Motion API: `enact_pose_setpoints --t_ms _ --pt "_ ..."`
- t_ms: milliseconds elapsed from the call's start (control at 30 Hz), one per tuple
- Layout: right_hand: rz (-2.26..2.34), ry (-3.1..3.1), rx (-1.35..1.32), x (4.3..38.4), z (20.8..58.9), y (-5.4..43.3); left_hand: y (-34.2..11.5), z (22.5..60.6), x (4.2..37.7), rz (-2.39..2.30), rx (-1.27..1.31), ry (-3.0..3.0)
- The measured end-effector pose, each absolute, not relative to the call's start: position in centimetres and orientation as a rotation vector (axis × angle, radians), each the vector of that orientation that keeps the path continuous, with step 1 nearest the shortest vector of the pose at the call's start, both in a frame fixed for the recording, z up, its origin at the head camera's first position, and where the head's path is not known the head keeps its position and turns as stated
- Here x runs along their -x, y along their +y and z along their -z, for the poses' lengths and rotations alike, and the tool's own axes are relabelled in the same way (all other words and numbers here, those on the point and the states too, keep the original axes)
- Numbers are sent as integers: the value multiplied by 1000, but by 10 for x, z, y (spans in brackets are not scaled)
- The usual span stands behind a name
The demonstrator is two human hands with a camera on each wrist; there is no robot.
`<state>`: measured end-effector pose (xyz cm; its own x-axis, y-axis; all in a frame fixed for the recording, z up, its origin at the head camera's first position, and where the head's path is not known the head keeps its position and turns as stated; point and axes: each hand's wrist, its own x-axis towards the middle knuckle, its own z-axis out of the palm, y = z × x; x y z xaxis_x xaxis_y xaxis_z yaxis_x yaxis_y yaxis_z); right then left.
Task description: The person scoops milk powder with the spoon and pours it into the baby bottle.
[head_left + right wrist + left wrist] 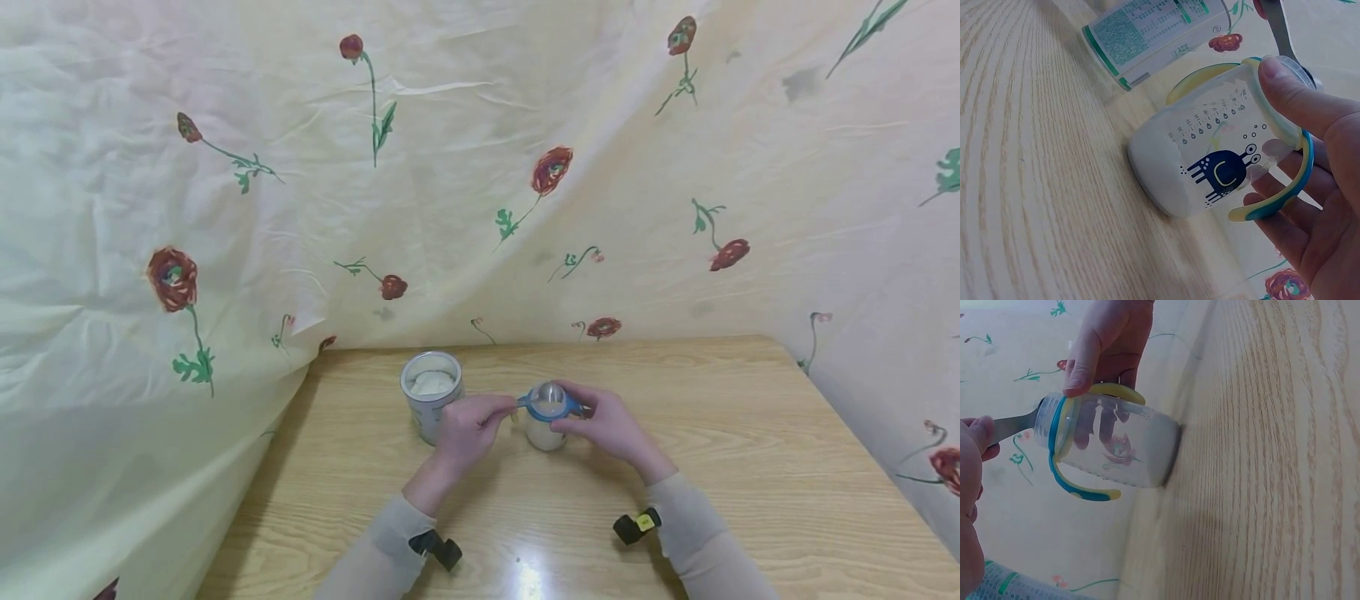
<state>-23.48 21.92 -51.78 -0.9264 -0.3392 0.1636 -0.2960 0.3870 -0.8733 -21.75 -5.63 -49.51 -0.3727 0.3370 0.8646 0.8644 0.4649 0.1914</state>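
Observation:
A clear baby bottle point(1129, 447) with blue-and-yellow side handles and a dark printed creature stands upright on the table, white powder or liquid in its lower part. My right hand point(603, 422) grips it around the neck and one handle, thumb near the rim. My left hand point(468, 429) pinches the handle of a metal spoon point(1013, 427). The spoon's bowl lies at the bottle's open mouth, shiny in the head view. Close by my left hand is a can point(431, 400) with white powder inside.
The can's printed label with green stripes shows in the right wrist view. Under everything is a wooden table point(750, 442), its back edge against a cream cloth point(450, 167) with red flowers. The cloth also hangs along the left side.

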Motion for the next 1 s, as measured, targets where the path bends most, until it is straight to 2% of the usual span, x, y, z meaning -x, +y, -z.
enact_pose_setpoints --t_ms 1000 --pt "1627 2551 588 235 517 219 -62 496 216 805 1061 -1927"
